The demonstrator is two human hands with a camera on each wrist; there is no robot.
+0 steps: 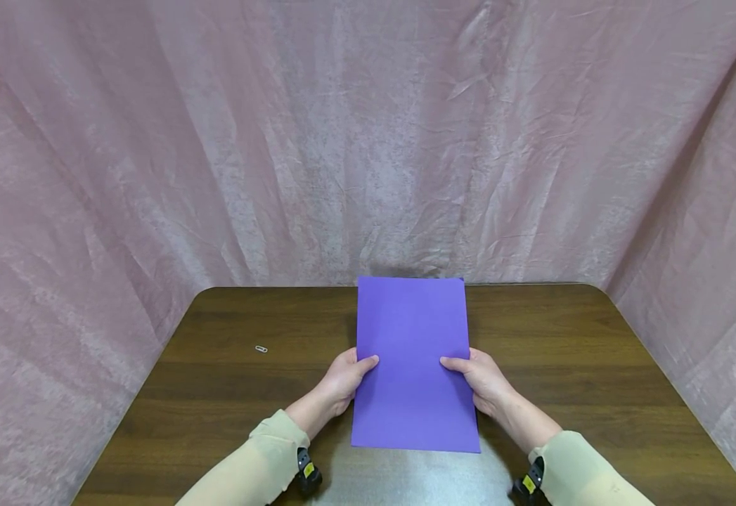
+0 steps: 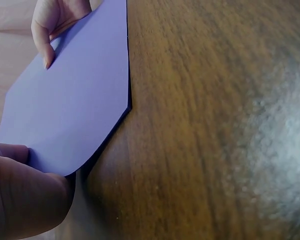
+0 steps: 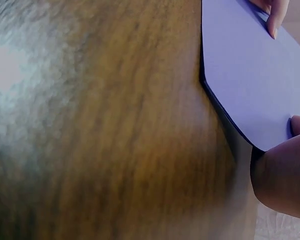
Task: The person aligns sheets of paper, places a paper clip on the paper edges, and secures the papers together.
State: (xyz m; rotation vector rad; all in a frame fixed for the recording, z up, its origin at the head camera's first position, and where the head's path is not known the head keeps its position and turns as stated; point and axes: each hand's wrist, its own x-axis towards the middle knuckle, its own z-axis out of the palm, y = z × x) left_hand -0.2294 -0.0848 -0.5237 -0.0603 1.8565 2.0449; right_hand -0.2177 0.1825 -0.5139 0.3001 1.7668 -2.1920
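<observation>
A plain purple sheet of paper (image 1: 413,393) is held upright lengthwise over the middle of the table in the head view. My left hand (image 1: 345,379) grips its left edge, thumb on top and the other fingers underneath, mostly hidden. On the opposite edge, my right hand (image 1: 486,383) pinches the paper the same way. Both wrist views show the near edge of the paper (image 2: 75,100) close to the tabletop, with a dark line beneath; whether that is shadow or another sheet, I cannot tell. A small pale paper clip (image 1: 261,348) lies left of my left hand, apart from it.
The brown wood-grain table (image 1: 570,337) has rounded far corners. Pink curtains (image 1: 405,140) hang behind it and along its sides. Light glares off the tabletop near the front edge. Each wrist wears a black strap device, such as the left wrist device (image 1: 308,472).
</observation>
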